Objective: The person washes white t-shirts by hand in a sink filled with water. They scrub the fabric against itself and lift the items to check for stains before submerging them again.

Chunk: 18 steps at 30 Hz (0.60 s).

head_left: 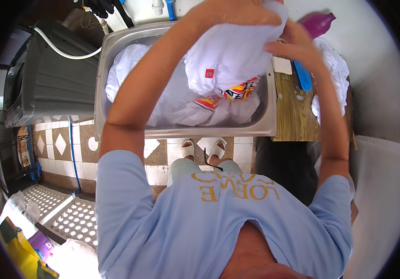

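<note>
A wet white shirt [237, 51] with a small red label and a bright red, yellow and black print hangs over a metal sink [186, 132]. My left hand [249, 14], partly cut off by the top edge, is closed on the shirt's upper part. Beside the raised cloth is my right hand [300, 46], its thumb and fingers apart and near the shirt's right edge. Cloudy water fills the sink. More white clothes [124, 67] lie at its left, and a printed white cloth [195, 111] is half under water below the shirt.
Right of the sink, a wooden board [290, 111] bears a blue brush [303, 76], a white block [282, 65] and white laundry [332, 69]. A purple bottle [318, 24] lies behind. A grey plastic machine [53, 69] with a white hose [70, 56] stands left.
</note>
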Each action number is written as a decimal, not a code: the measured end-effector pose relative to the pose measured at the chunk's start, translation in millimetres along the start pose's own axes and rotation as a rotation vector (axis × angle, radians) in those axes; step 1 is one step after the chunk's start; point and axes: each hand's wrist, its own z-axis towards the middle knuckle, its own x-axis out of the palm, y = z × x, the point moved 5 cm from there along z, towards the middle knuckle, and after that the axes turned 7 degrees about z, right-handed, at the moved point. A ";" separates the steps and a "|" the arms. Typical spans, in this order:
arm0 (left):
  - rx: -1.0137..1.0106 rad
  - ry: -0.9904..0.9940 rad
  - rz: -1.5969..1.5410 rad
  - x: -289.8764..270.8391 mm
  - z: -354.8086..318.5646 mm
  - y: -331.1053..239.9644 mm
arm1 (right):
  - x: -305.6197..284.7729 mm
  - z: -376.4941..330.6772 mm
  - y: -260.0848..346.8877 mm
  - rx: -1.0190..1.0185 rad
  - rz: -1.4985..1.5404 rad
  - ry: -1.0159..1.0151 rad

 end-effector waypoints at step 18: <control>-0.735 -0.175 0.663 130.4 -215.4 186.8 | 111.0 15.8 -221.8 0.253 -0.476 -0.280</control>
